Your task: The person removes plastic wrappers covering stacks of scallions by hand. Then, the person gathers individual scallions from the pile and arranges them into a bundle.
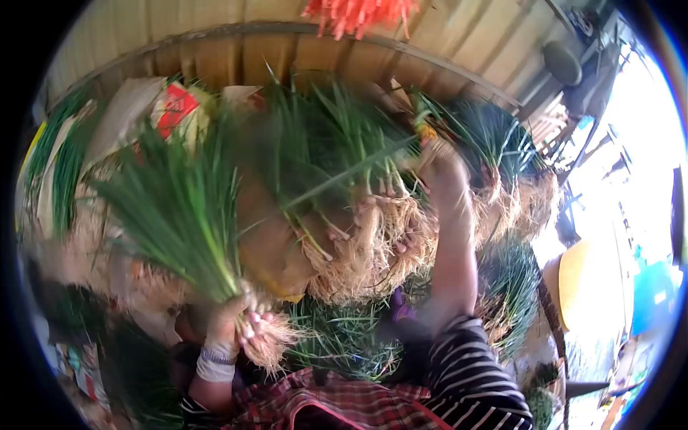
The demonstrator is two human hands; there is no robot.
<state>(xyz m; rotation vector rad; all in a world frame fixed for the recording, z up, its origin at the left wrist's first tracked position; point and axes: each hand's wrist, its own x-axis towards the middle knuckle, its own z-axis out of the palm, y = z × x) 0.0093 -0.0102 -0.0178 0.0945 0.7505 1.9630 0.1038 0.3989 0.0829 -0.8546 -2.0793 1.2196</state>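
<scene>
My left hand (233, 319) is closed round the lower stems of a bunch of green onions (204, 229). Their leaves fan up and to the left, while reddish-white bulbs and pale roots (271, 340) stick out below my fingers. My right hand (443, 163), smeared by motion, is raised at the right of the big pile and looks closed on a long green onion leaf (344, 174) that slants down to the left. A small orange and green bit (428, 132) shows at its fingertips. Beneath lies a pile of green onions (376, 222) with tangled roots.
More green onion bunches (494, 147) lie at the right, others (66, 172) at the far left. Loose leaves (344, 337) cover the ground before me. A ridged wall (244, 57) stands behind, with red strips (358, 14) hanging above. A yellow container (584, 283) is at right.
</scene>
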